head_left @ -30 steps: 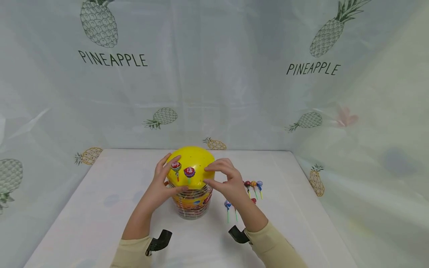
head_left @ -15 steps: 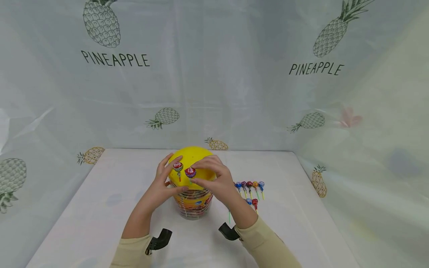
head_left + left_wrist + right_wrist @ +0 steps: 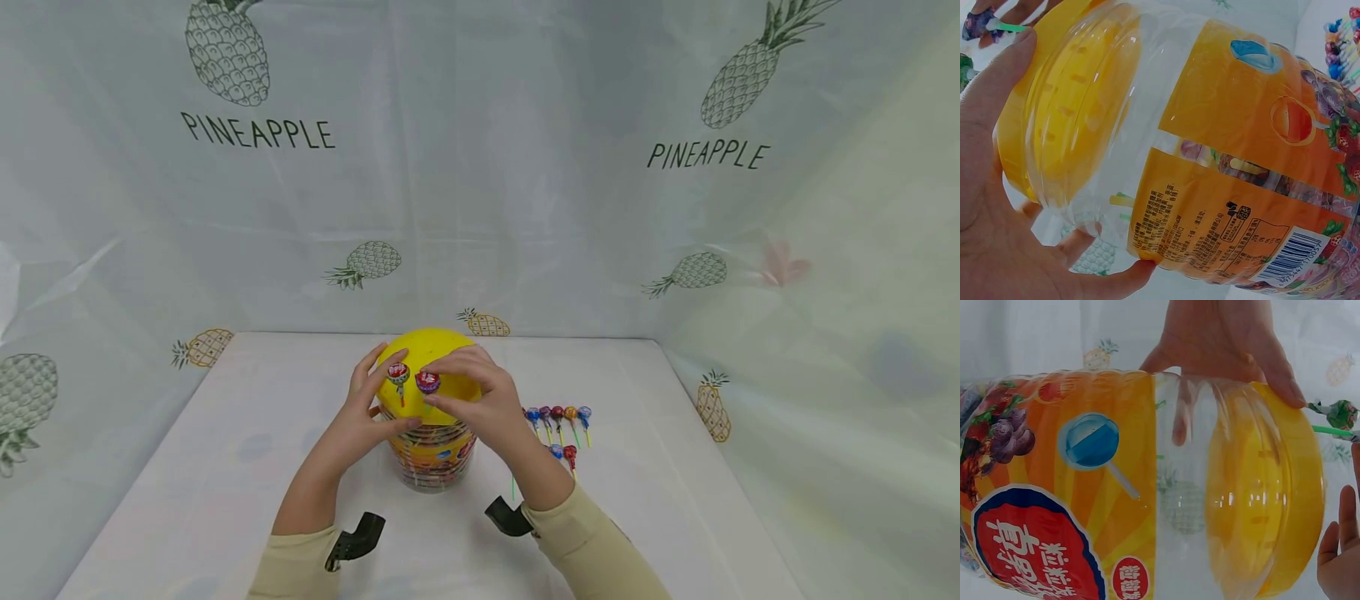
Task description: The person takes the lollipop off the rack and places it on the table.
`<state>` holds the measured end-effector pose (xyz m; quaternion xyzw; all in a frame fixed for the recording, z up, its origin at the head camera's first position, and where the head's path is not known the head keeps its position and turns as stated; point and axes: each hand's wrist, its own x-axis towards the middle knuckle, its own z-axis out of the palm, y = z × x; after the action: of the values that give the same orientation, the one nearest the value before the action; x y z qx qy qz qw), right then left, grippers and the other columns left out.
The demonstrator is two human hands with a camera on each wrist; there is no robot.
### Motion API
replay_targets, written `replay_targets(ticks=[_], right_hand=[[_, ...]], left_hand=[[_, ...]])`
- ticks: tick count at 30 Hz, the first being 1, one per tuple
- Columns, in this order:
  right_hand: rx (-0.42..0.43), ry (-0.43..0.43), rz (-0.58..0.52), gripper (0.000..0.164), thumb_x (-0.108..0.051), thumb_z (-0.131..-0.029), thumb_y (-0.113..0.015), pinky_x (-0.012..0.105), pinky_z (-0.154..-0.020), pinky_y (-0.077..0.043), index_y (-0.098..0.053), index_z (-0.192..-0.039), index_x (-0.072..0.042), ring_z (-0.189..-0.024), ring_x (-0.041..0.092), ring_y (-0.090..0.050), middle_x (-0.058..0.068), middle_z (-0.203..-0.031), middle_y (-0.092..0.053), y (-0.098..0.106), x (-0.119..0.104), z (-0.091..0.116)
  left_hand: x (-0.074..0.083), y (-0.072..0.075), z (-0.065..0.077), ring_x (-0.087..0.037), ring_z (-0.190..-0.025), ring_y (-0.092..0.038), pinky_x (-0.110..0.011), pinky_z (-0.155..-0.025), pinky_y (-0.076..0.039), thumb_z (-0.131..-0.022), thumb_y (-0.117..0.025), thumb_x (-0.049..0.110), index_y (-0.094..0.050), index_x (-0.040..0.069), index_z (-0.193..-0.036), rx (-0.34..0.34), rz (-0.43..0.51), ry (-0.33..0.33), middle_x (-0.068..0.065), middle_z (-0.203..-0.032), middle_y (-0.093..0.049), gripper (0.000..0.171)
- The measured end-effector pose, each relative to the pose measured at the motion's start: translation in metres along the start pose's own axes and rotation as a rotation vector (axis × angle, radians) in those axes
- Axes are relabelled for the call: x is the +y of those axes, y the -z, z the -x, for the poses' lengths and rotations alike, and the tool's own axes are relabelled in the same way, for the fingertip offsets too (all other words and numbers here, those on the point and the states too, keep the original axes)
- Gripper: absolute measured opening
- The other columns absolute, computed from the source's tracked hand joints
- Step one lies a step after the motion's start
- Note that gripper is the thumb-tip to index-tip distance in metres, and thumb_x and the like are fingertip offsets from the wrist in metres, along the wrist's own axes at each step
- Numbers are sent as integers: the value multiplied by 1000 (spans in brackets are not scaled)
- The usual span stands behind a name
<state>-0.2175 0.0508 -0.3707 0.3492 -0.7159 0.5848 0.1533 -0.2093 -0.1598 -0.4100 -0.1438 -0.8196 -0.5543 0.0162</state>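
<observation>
A clear plastic candy jar (image 3: 433,463) stands upright on the table under a domed yellow lid (image 3: 431,340). My left hand (image 3: 366,418) grips the jar's top from the left, its thumb along the lid's lower edge. Two wrapped lollipops stick out of the lid. The left lollipop (image 3: 398,372) has a red-and-white wrapper and an orange stick. My right hand (image 3: 486,400) pinches the purple-and-red lollipop (image 3: 428,382) between thumb and forefinger. In the left wrist view, this lollipop's green stick (image 3: 1010,27) runs toward the yellow lid. Through the clear wall, stick ends show below the lid.
Several more lollipops (image 3: 557,412) lie in rows on the white table (image 3: 645,500), right of the jar and partly behind my right forearm. A pineapple-print curtain (image 3: 480,167) hangs behind and along the sides.
My right hand has moved left from the lid's right side onto the purple-and-red lollipop, which is now tilted slightly differently. The left hand keeps its grip on the jar.
</observation>
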Motion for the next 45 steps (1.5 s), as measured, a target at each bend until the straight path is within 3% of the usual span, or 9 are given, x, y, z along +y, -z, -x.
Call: replay_targets(ticks=[8, 14, 20, 27, 34, 41, 45], right_hand=[[23, 109, -120, 23, 2, -83, -75, 39, -102, -44, -69, -105, 4, -106, 25, -56, 12, -105, -68, 19, -2, 7], [6, 116, -181, 21, 6, -87, -69, 37, -101, -46, -69, -108, 4, -107, 24, -59, 6, -112, -67, 41, 7, 22], [12, 85, -201, 20, 8, -90, -64, 34, -90, -54, -71, -108, 5, -108, 22, -62, 5, -116, -66, 64, 18, 37], [74, -90, -185, 16, 7, -90, -63, 30, -90, -53, -70, -104, 10, -108, 18, -62, 3, -115, -66, 87, 31, 59], [150, -318, -188, 20, -2, -93, -64, 27, -90, -53, -69, -112, 3, -106, 18, -63, 7, -116, -65, 108, 49, 83], [219, -509, -64, 27, -9, -92, -68, 25, -88, -53, -66, -117, 2, -100, 15, -64, 6, -113, -65, 135, 72, 109], [189, -603, -5, 30, -11, -92, -69, 25, -86, -53, -65, -118, 3, -97, 14, -64, 8, -113, -65, 153, 84, 120]], left_hand=[[0, -1, -1, -45, -143, -10, -75, -99, -27, -82, -80, 18, -32, 26, -151, 3, 6, -1, -3, -161, 7, 85], [-1, -1, 0, -45, -142, -12, -75, -98, -29, -82, -80, 20, -32, 27, -151, 4, 5, 4, -2, -161, 7, 84], [0, 0, 2, -44, -143, -10, -75, -98, -28, -83, -80, 20, -32, 27, -151, 9, 9, 11, 0, -161, 7, 84], [-1, -1, 1, -44, -143, -8, -75, -98, -28, -83, -80, 19, -32, 27, -151, 6, 15, 18, -1, -161, 8, 84], [-1, -2, 0, -44, -143, -8, -75, -98, -29, -82, -80, 19, -32, 28, -151, 3, 10, 19, -1, -161, 8, 84], [-2, -3, -2, -44, -143, -9, -75, -98, -29, -82, -80, 18, -31, 27, -151, -1, 14, 15, -1, -161, 8, 85], [-3, -3, -3, -45, -142, -10, -75, -98, -29, -83, -80, 19, -31, 28, -152, -2, 18, 7, -1, -161, 8, 85]])
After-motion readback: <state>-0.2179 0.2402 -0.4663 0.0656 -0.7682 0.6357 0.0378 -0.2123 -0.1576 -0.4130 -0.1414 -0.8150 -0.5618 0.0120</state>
